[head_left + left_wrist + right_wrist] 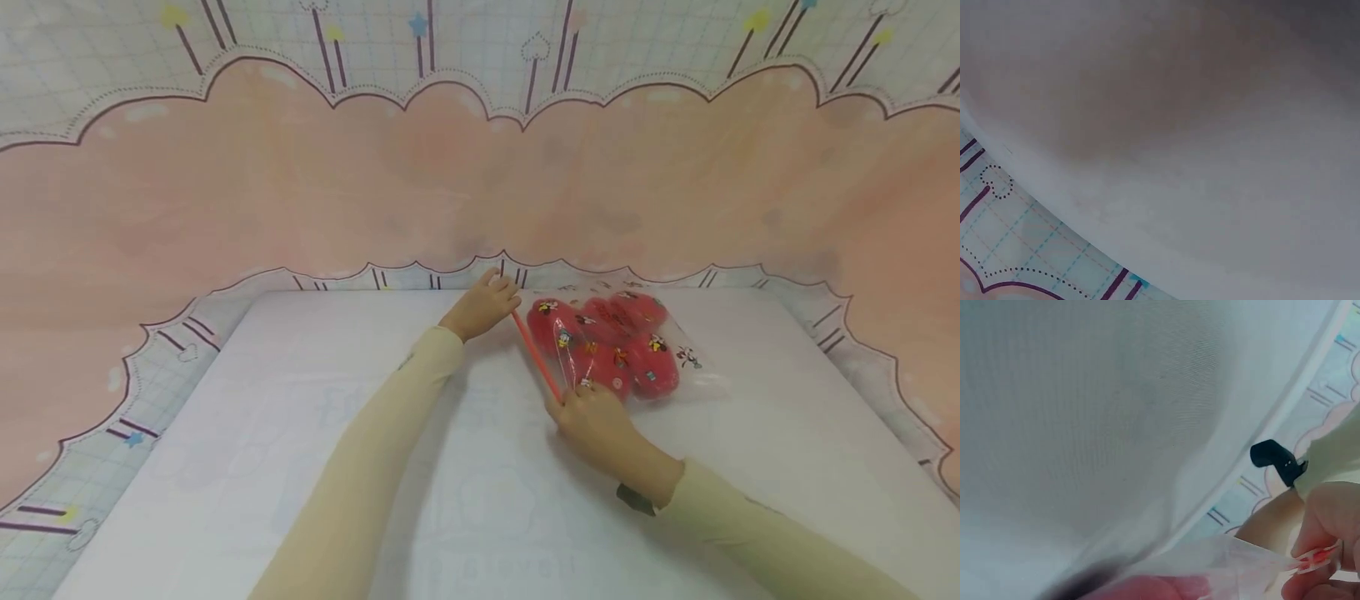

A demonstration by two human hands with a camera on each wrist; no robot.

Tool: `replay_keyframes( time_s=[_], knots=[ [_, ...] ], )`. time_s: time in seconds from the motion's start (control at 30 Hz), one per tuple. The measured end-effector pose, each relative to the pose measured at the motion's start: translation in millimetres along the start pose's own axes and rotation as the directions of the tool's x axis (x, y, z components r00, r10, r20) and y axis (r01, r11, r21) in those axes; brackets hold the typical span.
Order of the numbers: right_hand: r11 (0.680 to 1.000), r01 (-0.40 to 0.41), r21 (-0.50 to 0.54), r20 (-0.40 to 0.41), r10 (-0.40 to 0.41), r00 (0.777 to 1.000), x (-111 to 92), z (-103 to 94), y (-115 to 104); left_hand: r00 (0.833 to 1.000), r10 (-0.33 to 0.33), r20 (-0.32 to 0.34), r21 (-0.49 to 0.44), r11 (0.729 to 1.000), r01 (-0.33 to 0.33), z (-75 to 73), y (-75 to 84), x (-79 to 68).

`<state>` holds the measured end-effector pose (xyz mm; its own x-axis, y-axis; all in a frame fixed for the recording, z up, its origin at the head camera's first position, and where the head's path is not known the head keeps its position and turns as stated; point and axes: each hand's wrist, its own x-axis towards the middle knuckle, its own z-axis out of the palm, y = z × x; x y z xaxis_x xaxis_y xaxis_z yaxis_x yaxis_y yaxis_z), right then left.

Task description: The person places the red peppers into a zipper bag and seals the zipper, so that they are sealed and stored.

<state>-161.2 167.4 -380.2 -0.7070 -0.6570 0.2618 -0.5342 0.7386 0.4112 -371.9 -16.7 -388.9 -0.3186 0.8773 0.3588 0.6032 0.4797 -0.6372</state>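
Note:
A clear zip bag printed with small cartoon figures lies on the white tabletop, with several rounded red things inside. Along its left side runs a straight orange-red strip. My left hand pinches the far end of this strip. At the near end, my right hand grips the strip and the bag's corner, fingers curled. In the right wrist view, fingers pinch the bag's edge, where a bit of red shows. Only a blurred pale surface and patterned cloth appear in the left wrist view.
The white tabletop spreads under both arms. Cloth with a peach scalloped pattern hangs behind and around it. A dark mount sits under the right wrist.

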Motion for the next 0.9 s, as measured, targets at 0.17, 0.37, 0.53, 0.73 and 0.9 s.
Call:
replay_keyframes(
  time_s=[0.17, 0.37, 0.53, 0.73, 0.9],
  knots=[
    [0.999, 0.039, 0.000, -0.098, -0.039, 0.994, 8.0, 8.5, -9.2, 0.998, -0.064, 0.027, -0.031, 0.997, 0.065, 1.3, -3.1, -1.4],
    [0.998, 0.060, 0.037, -0.045, -0.058, 0.997, 21.6, 11.3, -18.9, 0.957, -0.203, 0.209, -0.094, 0.970, 0.226, -0.9, -3.8, 0.3],
    [0.992, 0.081, 0.092, -0.052, -0.077, 0.996, 26.9, 16.2, -20.2, 0.882, -0.287, 0.373, -0.169, 0.914, 0.369, -8.2, -1.2, -4.1],
    [0.986, 0.065, 0.155, -0.043, -0.059, 0.997, 27.9, 19.2, -19.3, 0.809, -0.375, 0.453, -0.155, 0.861, 0.485, -24.1, -1.4, -16.5],
    [0.978, 0.040, 0.206, -0.007, -0.039, 0.999, 32.2, 18.9, -20.6, 0.803, -0.454, 0.387, -0.168, 0.822, 0.545, -49.4, -3.9, -25.0]
  ],
)
